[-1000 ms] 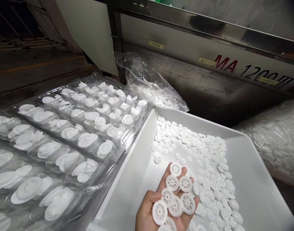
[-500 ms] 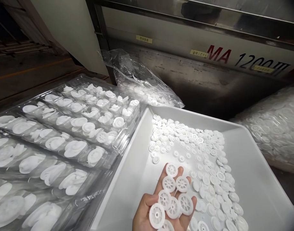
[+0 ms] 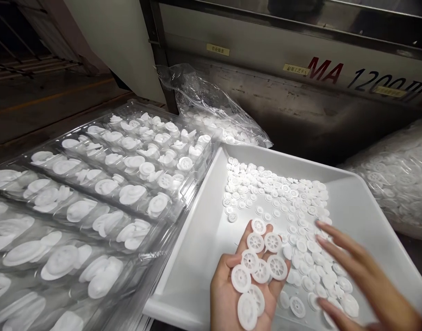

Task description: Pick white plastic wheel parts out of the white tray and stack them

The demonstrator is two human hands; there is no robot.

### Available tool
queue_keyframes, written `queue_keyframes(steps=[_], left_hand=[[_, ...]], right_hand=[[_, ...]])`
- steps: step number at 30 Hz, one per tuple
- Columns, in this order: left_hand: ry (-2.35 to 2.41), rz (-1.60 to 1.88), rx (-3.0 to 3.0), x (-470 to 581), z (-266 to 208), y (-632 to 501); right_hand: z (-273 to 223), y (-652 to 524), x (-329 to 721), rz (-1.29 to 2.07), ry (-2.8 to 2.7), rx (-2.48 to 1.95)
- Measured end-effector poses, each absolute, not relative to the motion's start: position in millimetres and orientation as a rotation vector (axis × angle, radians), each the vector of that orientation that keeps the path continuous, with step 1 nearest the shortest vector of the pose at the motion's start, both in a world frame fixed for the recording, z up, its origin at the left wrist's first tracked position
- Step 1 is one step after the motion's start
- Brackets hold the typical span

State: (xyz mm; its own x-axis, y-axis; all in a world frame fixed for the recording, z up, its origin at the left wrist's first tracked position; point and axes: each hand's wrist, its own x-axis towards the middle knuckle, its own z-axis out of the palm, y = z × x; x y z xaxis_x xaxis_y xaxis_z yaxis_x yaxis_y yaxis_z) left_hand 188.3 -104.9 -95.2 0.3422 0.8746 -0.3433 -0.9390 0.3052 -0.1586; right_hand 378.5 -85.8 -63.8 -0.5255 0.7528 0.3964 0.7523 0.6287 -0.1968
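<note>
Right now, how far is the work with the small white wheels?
Done: the clear blister trays on the left already hold wheels in their pockets. In hand: the left hand, palm up, carries about eight white wheels, and the right hand reaches over the white tray. Left: many loose wheels lie in that tray, and two plastic bags beside it hold more.

Light falls from above onto the white tray [image 3: 349,202], whose glare washes out detail in the small wheels. The clear blister trays [image 3: 93,184] carry bright reflections. The upper left background lies dim. The right hand [image 3: 366,280] smears with motion blur. Straight edges bow near the frame borders.
</note>
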Motion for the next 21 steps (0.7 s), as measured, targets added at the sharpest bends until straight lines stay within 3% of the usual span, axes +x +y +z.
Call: queue_keyframes(steps=[3, 12, 21], left_hand=[[0.192, 1.2, -0.417, 193, -90, -104], [0.248, 1.087, -0.54, 195, -79, -98], [0.322, 1.028, -0.584, 197, -81, -100]], right_hand=[[-61, -80, 369, 0.129, -2.731, -0.998], [-66, -40, 342, 0.32, -2.958, -0.464], [-78, -38, 341, 0.762, -2.613, -0.589]])
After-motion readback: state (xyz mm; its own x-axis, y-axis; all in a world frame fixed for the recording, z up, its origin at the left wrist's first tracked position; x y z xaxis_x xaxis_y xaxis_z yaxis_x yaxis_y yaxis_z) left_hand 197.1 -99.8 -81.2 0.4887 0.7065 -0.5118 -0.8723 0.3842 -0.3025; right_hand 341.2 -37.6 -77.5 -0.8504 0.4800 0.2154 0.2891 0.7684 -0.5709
